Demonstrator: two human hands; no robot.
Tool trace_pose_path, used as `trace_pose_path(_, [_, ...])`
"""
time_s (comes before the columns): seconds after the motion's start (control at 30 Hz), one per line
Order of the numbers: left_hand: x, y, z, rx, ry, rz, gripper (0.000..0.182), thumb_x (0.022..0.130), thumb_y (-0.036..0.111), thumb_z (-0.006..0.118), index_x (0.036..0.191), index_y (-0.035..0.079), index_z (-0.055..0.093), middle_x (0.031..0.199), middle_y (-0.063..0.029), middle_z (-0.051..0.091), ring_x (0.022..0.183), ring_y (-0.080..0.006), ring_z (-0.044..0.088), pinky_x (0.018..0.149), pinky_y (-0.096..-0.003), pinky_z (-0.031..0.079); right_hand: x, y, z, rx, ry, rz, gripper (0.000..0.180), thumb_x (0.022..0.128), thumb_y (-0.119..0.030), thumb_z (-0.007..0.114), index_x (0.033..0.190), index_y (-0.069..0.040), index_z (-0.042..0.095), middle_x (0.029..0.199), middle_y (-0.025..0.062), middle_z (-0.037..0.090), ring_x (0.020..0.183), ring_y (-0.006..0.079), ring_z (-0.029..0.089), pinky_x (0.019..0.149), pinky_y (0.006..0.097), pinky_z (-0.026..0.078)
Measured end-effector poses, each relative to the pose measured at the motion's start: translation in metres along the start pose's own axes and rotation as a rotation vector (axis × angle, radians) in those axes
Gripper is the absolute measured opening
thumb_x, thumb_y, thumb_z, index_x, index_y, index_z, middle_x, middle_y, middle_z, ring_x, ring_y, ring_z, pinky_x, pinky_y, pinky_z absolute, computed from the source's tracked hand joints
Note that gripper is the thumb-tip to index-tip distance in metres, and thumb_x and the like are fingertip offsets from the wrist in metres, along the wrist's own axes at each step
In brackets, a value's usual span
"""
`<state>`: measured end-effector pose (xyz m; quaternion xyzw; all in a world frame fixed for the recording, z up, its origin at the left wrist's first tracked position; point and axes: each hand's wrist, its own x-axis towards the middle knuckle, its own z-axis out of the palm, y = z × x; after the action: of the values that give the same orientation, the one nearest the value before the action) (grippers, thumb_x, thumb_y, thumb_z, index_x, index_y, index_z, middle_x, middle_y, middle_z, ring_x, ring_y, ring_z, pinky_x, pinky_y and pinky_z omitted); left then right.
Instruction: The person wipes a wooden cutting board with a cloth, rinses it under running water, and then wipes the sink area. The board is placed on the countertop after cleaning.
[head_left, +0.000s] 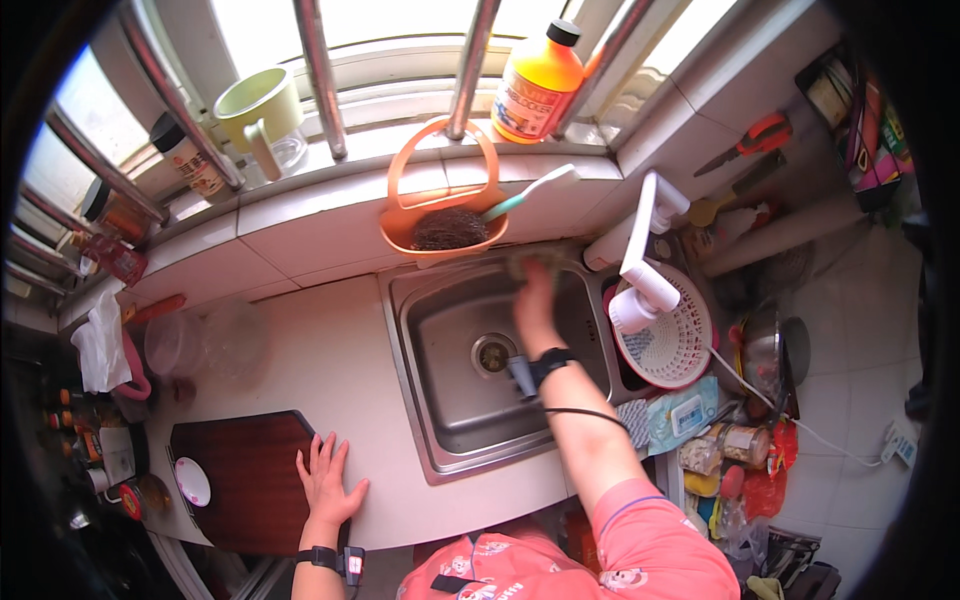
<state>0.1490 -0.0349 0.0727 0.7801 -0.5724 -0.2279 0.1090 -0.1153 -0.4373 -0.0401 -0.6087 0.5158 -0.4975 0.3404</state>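
Observation:
My right hand reaches across the stainless steel sink to its back rim. It presses on a greenish cloth or pad, blurred by motion and partly hidden under the fingers. In the sink floor is a drain. My left hand, fingers spread, rests at the right edge of a dark red-brown cutting board, holding nothing. On the wall behind the sink hangs an orange holder containing a dark wire scourer and a brush with a white handle.
A white faucet hangs over a white colander right of the sink. A small white dish lies on the board. Clear plastic containers stand at the back left. An orange bottle and a green cup stand on the sill.

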Motion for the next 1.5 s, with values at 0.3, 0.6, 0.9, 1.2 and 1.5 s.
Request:
trace_pose_path(0.3, [0.001,-0.001,0.002,0.023,-0.028,-0.005,0.075,0.063,0.033,0.071,0.132,0.013,0.047,0.145,-0.0097,0.035,0.139,-0.0319,0.021,0.111,-0.0560,0.006,-0.017,-0.024,-0.020,0.063,-0.433,0.093,0.044,0.076,0.003,0.050,0.113,-0.016,0.063,0.129,0.0093,0.054,0.121,0.0318,0.048,0.104,0.0415,0.041])
trace_pose_path(0.6, [0.002,0.001,0.003,0.043,-0.035,-0.022,0.077,0.063,0.033,0.071,0.132,0.013,0.045,0.145,-0.0104,0.035,0.139,-0.0337,0.021,0.111,-0.0570,0.006,0.008,-0.003,-0.008,-0.638,0.039,-0.237,0.067,0.070,0.008,0.042,0.135,-0.006,0.044,0.144,0.0251,0.030,0.136,0.0428,0.022,0.111,0.0509,0.022])
trace_pose_path(0.9, [0.003,0.002,0.005,0.064,-0.021,-0.010,0.075,0.063,0.032,0.071,0.131,0.013,0.045,0.145,-0.0096,0.035,0.139,-0.0326,0.021,0.111,-0.0566,0.006,0.018,-0.007,-0.063,-0.556,-0.086,-0.370,0.052,0.073,0.013,0.046,0.115,-0.010,0.062,0.138,0.0170,0.042,0.128,0.0366,0.039,0.107,0.0425,0.033])
trace_pose_path(1.2, [0.003,0.002,0.004,0.089,-0.046,-0.006,0.076,0.065,0.036,0.068,0.133,0.014,0.043,0.146,-0.0105,0.033,0.139,-0.0338,0.019,0.111,-0.0565,0.006,-0.017,-0.047,-0.021,-0.554,-0.399,-0.530,0.040,0.074,0.004,0.051,0.108,-0.014,0.064,0.129,0.0108,0.053,0.120,0.0332,0.049,0.097,0.0411,0.044])
trace_pose_path(1.5, [0.002,-0.001,0.005,0.060,-0.017,0.002,0.075,0.065,0.034,0.068,0.133,0.014,0.044,0.146,-0.0102,0.035,0.139,-0.0332,0.020,0.111,-0.0560,0.006,-0.004,0.005,-0.144,-1.267,-0.346,-0.411,0.028,0.073,0.002,0.053,0.096,-0.006,0.067,0.128,0.0137,0.054,0.123,0.0353,0.045,0.101,0.0425,0.040])
